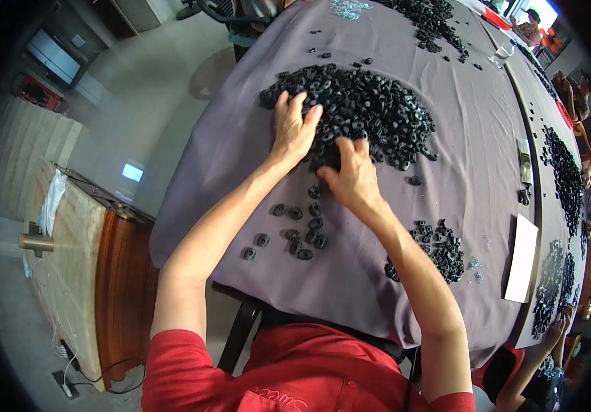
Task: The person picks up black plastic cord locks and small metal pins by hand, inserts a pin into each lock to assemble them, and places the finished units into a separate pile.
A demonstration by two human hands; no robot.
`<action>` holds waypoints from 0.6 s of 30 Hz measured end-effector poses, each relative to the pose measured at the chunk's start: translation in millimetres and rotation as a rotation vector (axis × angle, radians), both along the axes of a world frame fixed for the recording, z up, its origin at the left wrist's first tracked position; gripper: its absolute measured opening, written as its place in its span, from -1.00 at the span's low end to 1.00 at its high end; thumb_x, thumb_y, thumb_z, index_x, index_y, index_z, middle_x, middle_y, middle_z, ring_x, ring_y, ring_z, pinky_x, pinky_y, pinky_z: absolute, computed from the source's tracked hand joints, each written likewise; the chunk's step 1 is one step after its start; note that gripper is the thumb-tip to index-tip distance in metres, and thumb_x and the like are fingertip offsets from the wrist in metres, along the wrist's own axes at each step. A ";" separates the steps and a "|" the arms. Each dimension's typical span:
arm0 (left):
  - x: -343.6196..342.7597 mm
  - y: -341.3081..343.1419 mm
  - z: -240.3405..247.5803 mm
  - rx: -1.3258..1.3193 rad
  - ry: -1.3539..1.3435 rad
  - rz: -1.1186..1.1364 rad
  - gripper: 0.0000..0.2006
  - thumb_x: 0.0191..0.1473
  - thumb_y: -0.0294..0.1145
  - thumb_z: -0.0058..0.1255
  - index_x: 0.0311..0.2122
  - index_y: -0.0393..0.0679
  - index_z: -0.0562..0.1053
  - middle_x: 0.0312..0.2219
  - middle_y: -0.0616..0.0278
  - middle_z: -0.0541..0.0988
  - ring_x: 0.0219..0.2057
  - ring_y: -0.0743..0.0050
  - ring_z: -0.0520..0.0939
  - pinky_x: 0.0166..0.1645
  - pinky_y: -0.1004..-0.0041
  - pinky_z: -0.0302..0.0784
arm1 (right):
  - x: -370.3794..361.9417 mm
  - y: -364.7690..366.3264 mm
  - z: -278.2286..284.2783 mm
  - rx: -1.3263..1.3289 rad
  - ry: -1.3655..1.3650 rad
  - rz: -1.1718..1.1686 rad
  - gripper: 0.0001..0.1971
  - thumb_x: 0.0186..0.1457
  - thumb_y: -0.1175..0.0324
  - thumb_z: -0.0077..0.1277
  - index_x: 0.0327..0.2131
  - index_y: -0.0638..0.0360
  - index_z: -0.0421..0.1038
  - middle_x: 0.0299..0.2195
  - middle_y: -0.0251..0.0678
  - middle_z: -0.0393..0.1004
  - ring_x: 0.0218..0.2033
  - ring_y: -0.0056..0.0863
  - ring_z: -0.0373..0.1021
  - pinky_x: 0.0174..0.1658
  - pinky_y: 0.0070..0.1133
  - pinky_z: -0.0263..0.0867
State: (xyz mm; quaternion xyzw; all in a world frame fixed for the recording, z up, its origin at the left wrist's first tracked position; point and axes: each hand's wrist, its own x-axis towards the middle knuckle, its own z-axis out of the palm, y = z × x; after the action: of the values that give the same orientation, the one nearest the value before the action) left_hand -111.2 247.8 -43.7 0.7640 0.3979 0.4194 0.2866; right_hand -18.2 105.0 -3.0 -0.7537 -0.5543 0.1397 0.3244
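Note:
A large heap of small black ring-shaped plastic pieces (378, 113) lies on the grey tablecloth (240, 158). At the heap's near left edge is my left hand (295, 129), its fingers spread and touching the pieces. My right hand (356, 177) reaches into the near side of the heap, fingers bent down, with thumb and forefinger apart. I see nothing held in either hand. Several thicker, ridged wheel-like black pieces (295, 235) lie loose between my forearms, close to the table's front edge.
Beside my right forearm sits a smaller pile of black pieces (447, 254). Farther right are a white sheet (521, 259) and another table with black heaps (562, 172), where other people work. More black pieces (426, 17) lie at the far end. A wooden cabinet (120, 288) stands left.

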 end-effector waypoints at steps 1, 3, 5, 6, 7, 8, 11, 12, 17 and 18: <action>1.6 -1.1 4.1 -0.025 -0.021 -0.033 -0.41 0.13 0.00 -0.06 0.12 -0.24 0.24 0.17 -0.43 0.02 0.22 -0.32 0.07 0.27 0.08 0.00 | 1.2 6.4 -1.8 0.034 0.002 -0.022 -0.38 -0.23 0.30 0.29 -0.04 0.27 0.30 -0.13 0.07 0.28 -0.16 0.00 0.36 -0.10 -0.31 0.36; 0.2 -0.9 20.8 -0.070 -0.069 -0.054 -0.39 0.12 0.06 -0.07 0.12 -0.22 0.25 0.17 -0.38 0.06 0.23 -0.27 0.06 0.27 0.06 0.00 | 11.3 9.7 -9.8 0.196 -0.037 -0.017 -0.43 -0.19 0.35 0.27 -0.08 0.32 0.28 -0.16 0.11 0.25 -0.24 0.08 0.38 -0.19 -0.29 0.40; -23.7 -6.2 36.3 -0.001 0.068 -0.019 -0.37 0.12 0.11 -0.09 0.13 -0.19 0.27 0.18 -0.27 0.12 0.24 -0.19 0.09 0.28 0.10 0.00 | 11.0 -1.3 -2.6 0.220 0.028 -0.008 -0.49 -0.12 0.36 0.23 -0.08 0.34 0.30 -0.13 0.09 0.26 -0.22 0.03 0.37 -0.16 -0.30 0.38; -41.8 -19.7 51.3 0.011 0.128 -0.082 -0.37 0.11 0.07 -0.04 0.14 -0.20 0.26 0.21 -0.20 0.10 0.24 -0.11 0.11 0.28 0.15 0.03 | 11.1 -13.1 3.9 0.212 -0.004 0.081 -0.49 -0.11 0.34 0.23 -0.08 0.33 0.30 -0.13 0.07 0.26 -0.21 0.01 0.37 -0.15 -0.31 0.37; -66.4 -35.5 61.2 0.011 0.170 -0.185 -0.37 0.10 0.04 -0.02 0.15 -0.21 0.25 0.21 -0.19 0.10 0.25 -0.09 0.12 0.28 0.16 0.04 | 6.4 -27.0 13.2 0.210 -0.033 0.175 -0.48 -0.11 0.33 0.22 -0.08 0.32 0.30 -0.13 0.06 0.26 -0.20 -0.02 0.37 -0.14 -0.32 0.37; -93.4 -54.1 70.2 0.012 0.215 -0.284 -0.36 0.09 0.02 0.01 0.15 -0.22 0.25 0.21 -0.18 0.10 0.25 -0.07 0.13 0.28 0.17 0.05 | -0.4 -39.3 17.7 0.248 -0.070 0.320 -0.47 -0.12 0.29 0.23 -0.07 0.27 0.31 -0.11 0.04 0.26 -0.15 -0.06 0.34 -0.15 -0.33 0.37; -149.5 -101.0 74.0 0.005 0.474 -0.550 -0.13 -0.04 0.10 0.13 0.25 -0.21 0.08 0.25 -0.17 0.00 0.28 -0.12 0.04 0.30 0.12 0.01 | -18.5 -75.1 27.9 0.164 -0.145 0.670 -0.29 -0.28 0.08 0.29 0.00 0.13 0.31 -0.01 -0.06 0.23 -0.01 -0.06 0.22 0.02 -0.27 0.19; -163.3 -109.8 69.8 0.088 0.575 -0.594 -0.06 -0.11 0.19 0.14 0.26 -0.18 0.06 0.26 -0.15 -0.04 0.28 -0.18 -0.01 0.29 0.03 -0.01 | -27.1 -81.9 25.3 0.145 -0.205 0.757 -0.29 -0.29 0.07 0.29 0.00 0.10 0.32 0.03 -0.11 0.21 0.03 -0.14 0.19 0.03 -0.29 0.16; -178.5 -121.3 56.4 0.289 0.806 -0.579 -0.01 -0.17 0.27 0.10 0.27 -0.14 0.06 0.26 -0.14 -0.06 0.28 -0.21 -0.04 0.28 -0.02 -0.04 | -40.8 -74.4 3.8 0.257 -0.320 0.834 -0.32 -0.23 -0.06 0.19 -0.06 0.16 0.33 0.05 -0.12 0.20 0.10 -0.22 0.13 0.14 -0.26 0.04; -176.0 -120.3 54.4 0.320 0.816 -0.557 -0.01 -0.17 0.27 0.09 0.27 -0.13 0.06 0.26 -0.13 -0.06 0.28 -0.20 -0.05 0.29 -0.02 -0.05 | -40.4 -69.8 3.5 0.283 -0.332 0.811 -0.34 -0.23 -0.04 0.19 -0.07 0.17 0.34 0.05 -0.12 0.21 0.10 -0.21 0.14 0.14 -0.26 0.04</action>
State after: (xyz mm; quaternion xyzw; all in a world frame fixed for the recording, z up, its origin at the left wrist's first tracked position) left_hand -287.2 127.5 10.7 0.9766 0.1895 0.0509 0.0886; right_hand -58.5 35.2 0.5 -0.4363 -0.8626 0.0558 0.2498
